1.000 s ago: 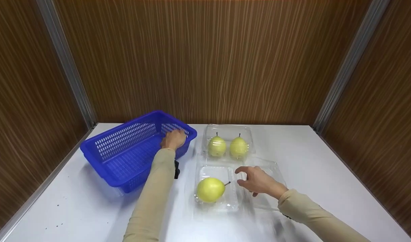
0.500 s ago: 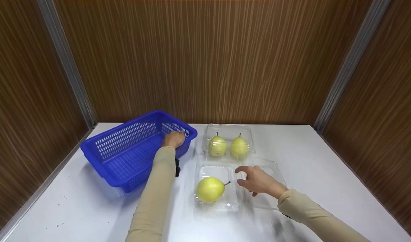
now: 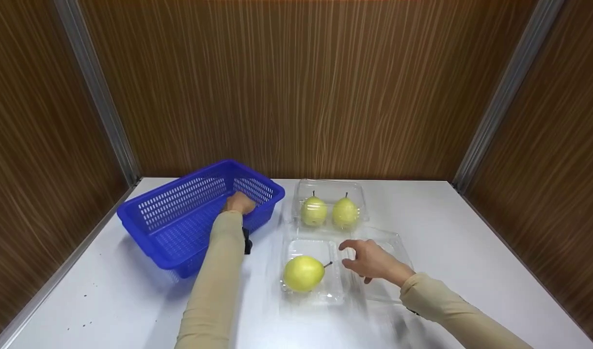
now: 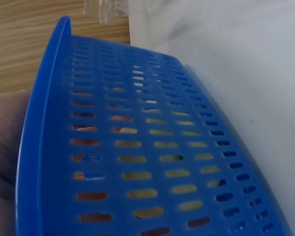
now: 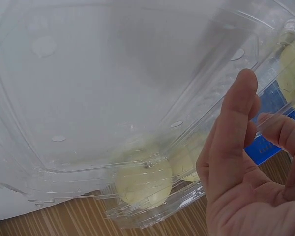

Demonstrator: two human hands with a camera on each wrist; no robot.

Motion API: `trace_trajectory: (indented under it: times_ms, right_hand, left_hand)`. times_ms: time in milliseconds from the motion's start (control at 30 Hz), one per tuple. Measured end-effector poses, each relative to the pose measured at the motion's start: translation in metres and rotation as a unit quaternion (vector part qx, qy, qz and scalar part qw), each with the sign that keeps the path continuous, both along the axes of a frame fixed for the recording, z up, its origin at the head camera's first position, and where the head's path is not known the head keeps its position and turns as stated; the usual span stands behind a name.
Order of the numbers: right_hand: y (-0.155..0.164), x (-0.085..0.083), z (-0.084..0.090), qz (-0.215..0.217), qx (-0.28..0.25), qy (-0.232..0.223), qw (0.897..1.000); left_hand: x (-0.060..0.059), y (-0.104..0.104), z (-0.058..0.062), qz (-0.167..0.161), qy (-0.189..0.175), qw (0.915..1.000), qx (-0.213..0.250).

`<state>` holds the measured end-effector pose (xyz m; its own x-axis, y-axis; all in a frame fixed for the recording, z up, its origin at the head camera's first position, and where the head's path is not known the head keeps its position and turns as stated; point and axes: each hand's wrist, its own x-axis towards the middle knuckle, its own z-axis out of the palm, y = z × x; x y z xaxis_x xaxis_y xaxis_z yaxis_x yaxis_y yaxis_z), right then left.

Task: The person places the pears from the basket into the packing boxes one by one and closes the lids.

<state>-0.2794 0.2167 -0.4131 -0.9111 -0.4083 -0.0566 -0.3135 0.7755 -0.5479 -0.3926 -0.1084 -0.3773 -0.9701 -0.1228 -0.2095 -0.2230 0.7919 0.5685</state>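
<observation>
My left hand (image 3: 240, 203) is down inside the blue basket (image 3: 153, 198), near its right wall. Through the slots of that wall (image 4: 118, 98), the left wrist view shows skin around something pale yellow-green, a pear (image 4: 137, 175), mostly hidden from the head view by the hand. My right hand (image 3: 374, 261) hovers with loosely bent fingers at the hinge side of an open clear clamshell box (image 3: 332, 291), holding nothing. In its left half lies one yellow pear (image 3: 303, 274), stem pointing right. The box's lid (image 3: 381, 291) lies flat under the right hand.
Behind the open box stands another clear clamshell box (image 3: 330, 186) with two upright pears (image 3: 314, 211) inside. Wood-grain panels (image 3: 296, 87) enclose the white table (image 3: 422, 208) at the back and both sides. Small dark specks (image 3: 85, 325) dot the table at the front left.
My left hand has moved left and slightly lower inside the basket, away from its right wall. The right hand, the pears and the boxes have stayed in place.
</observation>
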Motion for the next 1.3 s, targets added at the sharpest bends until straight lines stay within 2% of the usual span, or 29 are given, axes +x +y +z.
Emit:
trace_trajectory:
  times_ms: [167,400,533,667,767,1000,1067,1167,1233,1300]
  right_hand:
    - [0.001,0.000,0.000,0.003,-0.002,-0.003,1.000]
    - [0.001,-0.001,0.000,0.001,-0.001,-0.001,1.000]
    - [0.000,-0.001,0.000,0.002,-0.002,-0.001,1.000]
    - [-0.002,-0.001,0.000,-0.003,-0.003,-0.004,1.000]
    - [-0.002,0.000,0.000,-0.003,-0.003,-0.005,1.000]
    - [-0.001,-0.001,-0.001,0.013,-0.007,-0.006,1.000]
    - [-0.001,-0.002,-0.001,0.010,-0.006,-0.006,1.000]
    - [-0.002,-0.002,-0.001,0.004,-0.003,-0.009,1.000]
    - [-0.002,-0.003,0.000,0.001,-0.001,-0.011,1.000]
    - [-0.002,-0.003,0.000,0.000,-0.001,-0.012,1.000]
  left_hand:
    - [0.000,-0.005,-0.002,-0.009,-0.019,0.9998,-0.003]
    - [-0.007,-0.010,-0.010,-0.021,-0.038,0.9989,-0.021]
    - [-0.005,-0.013,-0.012,0.009,-0.022,0.9996,-0.014]
    - [-0.001,-0.012,-0.011,0.062,0.025,0.9972,0.033]
    - [0.000,-0.009,-0.007,0.088,0.066,0.9912,0.074]
    - [-0.001,0.001,0.005,0.098,0.128,0.9775,0.135]
    - [-0.001,0.004,0.009,0.092,0.153,0.9709,0.159]
    - [-0.001,0.007,0.012,0.084,0.187,0.9560,0.210]
    - [-0.001,0.010,0.013,0.079,0.200,0.9473,0.237]
    - [-0.001,0.014,0.013,0.073,0.209,0.9421,0.252]
